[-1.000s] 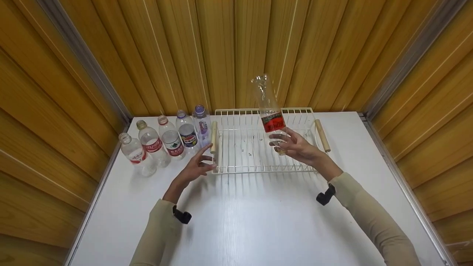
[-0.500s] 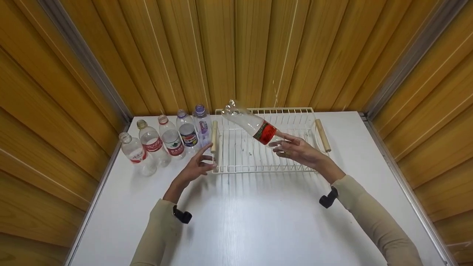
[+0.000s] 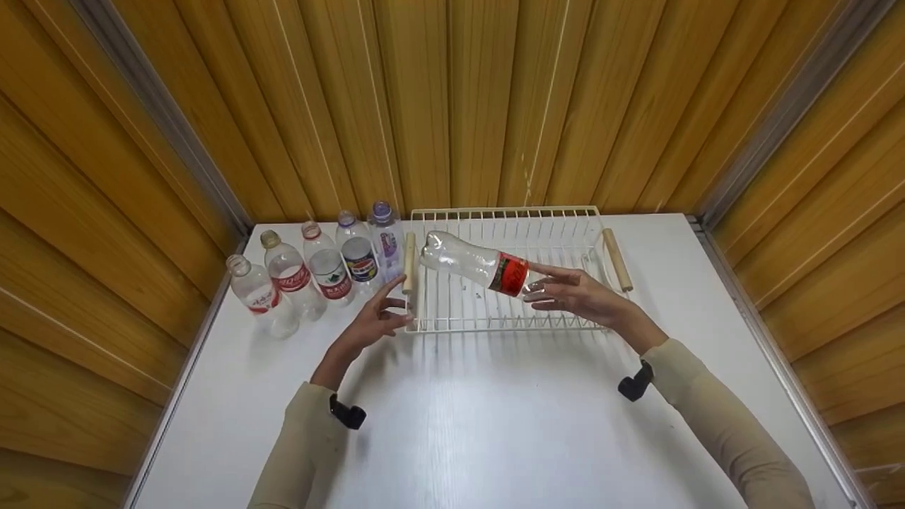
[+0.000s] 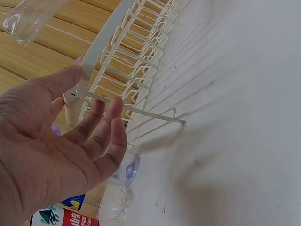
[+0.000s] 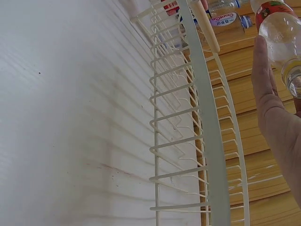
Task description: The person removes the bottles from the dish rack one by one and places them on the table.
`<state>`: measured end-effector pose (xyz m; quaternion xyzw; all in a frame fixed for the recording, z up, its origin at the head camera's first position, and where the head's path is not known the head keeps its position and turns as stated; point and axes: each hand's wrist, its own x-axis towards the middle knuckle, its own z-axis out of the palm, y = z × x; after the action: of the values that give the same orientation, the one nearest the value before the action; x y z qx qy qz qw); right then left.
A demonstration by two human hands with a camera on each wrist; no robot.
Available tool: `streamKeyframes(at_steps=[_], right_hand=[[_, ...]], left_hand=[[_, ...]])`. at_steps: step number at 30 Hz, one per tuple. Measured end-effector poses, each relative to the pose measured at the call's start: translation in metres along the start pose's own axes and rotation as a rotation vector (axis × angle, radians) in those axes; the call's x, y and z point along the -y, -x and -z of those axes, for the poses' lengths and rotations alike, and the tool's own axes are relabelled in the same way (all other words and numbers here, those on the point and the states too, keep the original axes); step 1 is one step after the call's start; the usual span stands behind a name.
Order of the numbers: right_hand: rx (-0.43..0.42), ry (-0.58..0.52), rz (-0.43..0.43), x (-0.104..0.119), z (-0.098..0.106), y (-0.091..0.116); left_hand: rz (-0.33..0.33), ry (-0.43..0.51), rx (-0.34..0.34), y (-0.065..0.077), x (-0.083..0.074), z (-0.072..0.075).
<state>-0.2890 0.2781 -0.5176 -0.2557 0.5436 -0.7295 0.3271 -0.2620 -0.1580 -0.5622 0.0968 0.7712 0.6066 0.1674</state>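
Above the white wire basket [image 3: 495, 330], my right hand [image 3: 597, 300] holds a clear plastic bottle [image 3: 463, 260] with a red label near the hand. The bottle lies nearly level, its lobed end pointing left and slightly raised. The right wrist view shows fingers along the side of the bottle [image 5: 282, 35]. My left hand [image 3: 369, 326] is at the basket's left front corner, thumb against the front rim and index finger at the wooden handle [image 3: 409, 261]. In the left wrist view, the other fingers of the left hand [image 4: 56, 127] are half curled beneath the rim.
Several capless clear bottles stand in a slanting row left of the basket, including one with a Pepsi label [image 3: 362, 263] and a purple-necked one [image 3: 387, 244]. A second wooden handle [image 3: 617, 259] is on the basket's right. Wood-patterned panels [image 3: 452, 106] enclose the white table [image 3: 459, 431].
The bottle has swung from nearly upright down to the left, its lobed end dropping over the basket. My right hand has shifted slightly right and down; the left hand has stayed put.
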Motion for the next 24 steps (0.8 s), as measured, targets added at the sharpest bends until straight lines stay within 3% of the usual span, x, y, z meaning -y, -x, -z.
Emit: streamKeyframes(at_steps=[13, 20, 24], right_hand=[[0.035, 0.035, -0.046, 0.003, 0.008, 0.013], [0.026, 0.043, -0.062, 0.005, 0.007, 0.018], [0.029, 0.046, -0.07, 0.005, 0.006, 0.022]], left_hand=[[-0.002, -0.045, -0.014, 0.0, -0.002, 0.0], [0.01, -0.094, -0.013, 0.002, -0.012, 0.003], [0.019, -0.14, -0.054, 0.005, -0.019, 0.01]])
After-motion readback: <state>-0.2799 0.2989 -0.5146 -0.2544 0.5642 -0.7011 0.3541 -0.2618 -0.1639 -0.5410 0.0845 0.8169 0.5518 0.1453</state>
